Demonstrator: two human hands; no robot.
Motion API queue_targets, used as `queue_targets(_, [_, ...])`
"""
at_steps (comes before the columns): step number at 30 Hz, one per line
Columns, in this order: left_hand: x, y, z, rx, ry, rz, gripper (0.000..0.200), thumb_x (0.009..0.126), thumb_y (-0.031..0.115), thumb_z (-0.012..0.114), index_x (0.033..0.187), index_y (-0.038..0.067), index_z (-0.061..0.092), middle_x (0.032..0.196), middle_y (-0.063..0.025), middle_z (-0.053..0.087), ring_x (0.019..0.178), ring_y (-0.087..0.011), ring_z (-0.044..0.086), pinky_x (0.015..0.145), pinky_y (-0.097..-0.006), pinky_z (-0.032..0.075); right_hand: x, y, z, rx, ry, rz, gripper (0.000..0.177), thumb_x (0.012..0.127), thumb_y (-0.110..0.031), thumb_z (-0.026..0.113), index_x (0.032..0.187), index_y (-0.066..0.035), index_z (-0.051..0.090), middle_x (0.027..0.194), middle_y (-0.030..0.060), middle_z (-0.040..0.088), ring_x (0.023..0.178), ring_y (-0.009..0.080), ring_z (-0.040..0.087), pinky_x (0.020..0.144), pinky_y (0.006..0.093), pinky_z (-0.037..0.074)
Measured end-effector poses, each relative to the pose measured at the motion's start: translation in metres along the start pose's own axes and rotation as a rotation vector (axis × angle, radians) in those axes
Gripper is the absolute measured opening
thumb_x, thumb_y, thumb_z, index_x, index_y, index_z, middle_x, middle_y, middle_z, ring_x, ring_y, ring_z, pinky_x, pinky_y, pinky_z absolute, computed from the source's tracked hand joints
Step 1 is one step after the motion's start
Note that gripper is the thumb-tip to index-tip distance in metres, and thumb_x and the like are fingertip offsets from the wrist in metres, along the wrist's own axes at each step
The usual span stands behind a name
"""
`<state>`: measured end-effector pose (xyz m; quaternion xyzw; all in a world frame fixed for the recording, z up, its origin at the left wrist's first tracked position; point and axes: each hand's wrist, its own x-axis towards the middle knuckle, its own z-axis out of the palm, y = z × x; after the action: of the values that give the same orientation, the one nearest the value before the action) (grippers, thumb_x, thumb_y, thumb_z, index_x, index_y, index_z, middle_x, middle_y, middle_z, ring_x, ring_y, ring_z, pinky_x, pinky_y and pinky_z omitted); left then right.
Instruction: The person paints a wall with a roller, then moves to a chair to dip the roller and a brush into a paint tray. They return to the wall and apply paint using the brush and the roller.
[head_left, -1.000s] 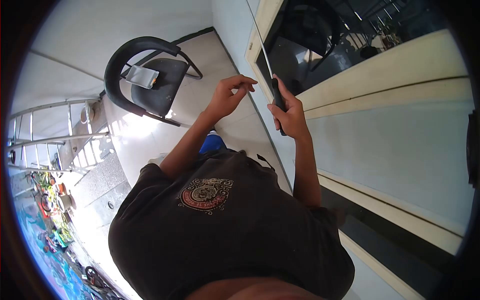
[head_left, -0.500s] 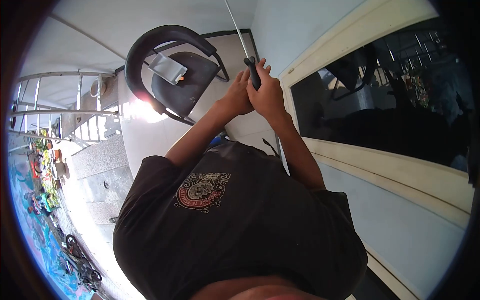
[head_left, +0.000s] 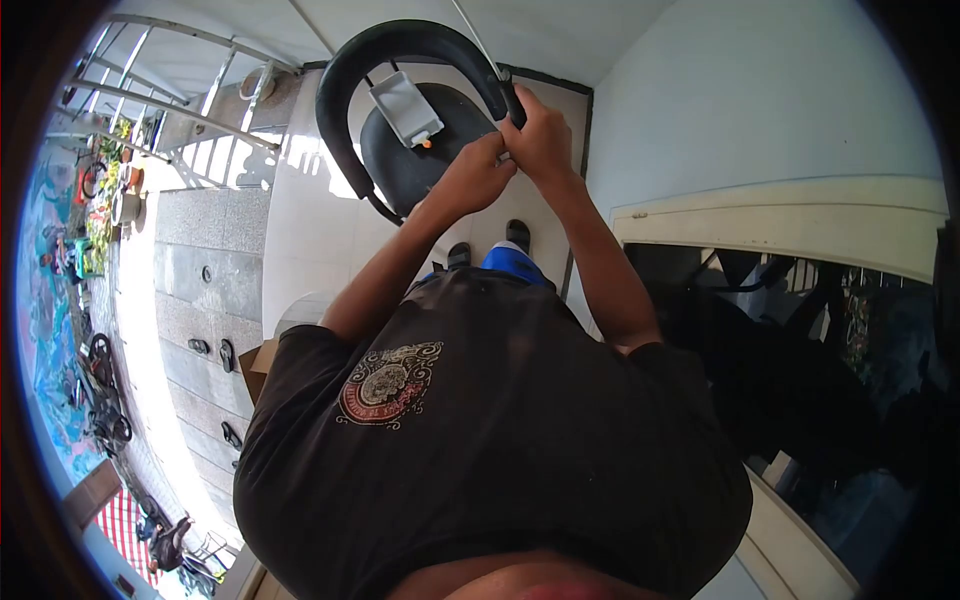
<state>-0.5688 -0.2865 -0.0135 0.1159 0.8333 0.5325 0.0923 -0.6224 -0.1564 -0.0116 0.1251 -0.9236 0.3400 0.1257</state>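
Observation:
My right hand (head_left: 543, 138) is wrapped round the black handle of a long thin metal rod (head_left: 474, 28), which points up and away past the chair; its far end is out of view. Close beside it, my left hand (head_left: 472, 178) has its fingers curled in, meeting the fingers of my right hand. What it grips, if anything, I cannot make out. Behind the hands stands a black chair (head_left: 385, 160) with a curved padded back. On its seat sits a grey tray (head_left: 405, 108) with a small orange-tipped thing (head_left: 427, 144) at its near edge.
A pale wall (head_left: 760, 110) and a cream-framed dark window (head_left: 780, 215) flank my right side. White metal railing (head_left: 190, 100) runs at the far left. A cardboard box (head_left: 260, 368) is beside my left arm. Slippers (head_left: 227, 355) lie on the paving, with motorbikes (head_left: 105, 400) beyond.
My view has turned, bringing my feet and the box into sight. My left hand has gone from flat, extended fingers to curled ones. The rod's handle stays in my right hand.

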Motion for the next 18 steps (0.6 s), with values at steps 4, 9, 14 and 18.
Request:
queue_targets(4, [-0.004, 0.011, -0.003, 0.008, 0.536, 0.013, 0.017, 0.083, 0.011, 0.062, 0.094, -0.003, 0.061, 0.110, -0.0228, 0.061, 0.103, -0.0346, 0.062, 0.082, -0.0419, 0.048, 0.040, -0.006, 0.015, 0.118, -0.117, -0.047, 0.048, 0.076, -0.019, 0.065, 0.120, -0.001, 0.059, 0.079, 0.0206, 0.068, 0.078, 0.0407, 0.067, 0.071, 0.0483, 0.054])
queue_targets(9, [0.028, 0.053, -0.015, 0.478, 0.730, 0.315, 0.019, 0.079, 0.017, 0.066, 0.097, 0.009, 0.066, 0.132, -0.0149, 0.054, 0.129, -0.0357, 0.045, 0.108, -0.0500, 0.032, 0.046, -0.007, 0.043, 0.576, -0.017, -0.712, 0.045, 0.081, -0.016, 0.061, 0.121, 0.003, 0.053, 0.086, 0.0249, 0.068, 0.083, 0.0417, 0.068, 0.071, 0.0474, 0.053])
queue_targets(14, [0.043, 0.039, 0.001, 0.583, 0.735, 0.247, 0.020, 0.079, 0.026, 0.069, 0.097, 0.018, 0.071, 0.141, -0.0078, 0.050, 0.139, -0.0357, 0.033, 0.114, -0.0562, 0.021, 0.087, -0.021, 0.039, 0.600, -0.424, -0.489, 0.042, 0.083, -0.015, 0.061, 0.120, 0.005, 0.054, 0.089, 0.0250, 0.068, 0.085, 0.0410, 0.068, 0.073, 0.0462, 0.053])
queue_targets(18, [0.035, 0.020, 0.027, 0.729, 0.722, 0.307, 0.039, 0.080, 0.033, 0.073, 0.117, 0.026, 0.066, 0.145, -0.0035, 0.046, 0.142, -0.0321, 0.029, 0.116, -0.0585, 0.015, 0.101, -0.029, 0.071, 0.494, -0.572, -0.419, 0.040, 0.084, -0.015, 0.062, 0.118, 0.006, 0.055, 0.091, 0.0244, 0.067, 0.088, 0.0403, 0.068, 0.075, 0.0450, 0.053])
